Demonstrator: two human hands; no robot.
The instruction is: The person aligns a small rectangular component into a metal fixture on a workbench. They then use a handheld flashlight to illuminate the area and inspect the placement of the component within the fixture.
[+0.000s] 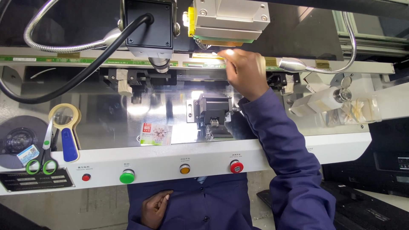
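Note:
My right hand (pixel 243 73) reaches up over the machine bed, its fingertips closed at a long green circuit strip (pixel 98 61) on the back rail, just under the press head (pixel 230 21). A bright light falls on the fingers, so what they pinch is hard to see. My left hand (pixel 154 208) rests loosely curled against my dark blue jacket, below the front panel, holding nothing. A small black fixture block (pixel 214 111) stands on the shiny metal plate (pixel 110 119) below my right hand.
A black camera unit (pixel 149 27) and two gooseneck lamps (pixel 294 64) hang above. The white front panel carries round buttons: red (pixel 86 177), green (pixel 127 176), yellow (pixel 185 169), red (pixel 236 166). Scissors (pixel 42 157), a magnifier (pixel 66 127) and a tape reel (pixel 19 140) lie left; a small packet (pixel 155 134) centre.

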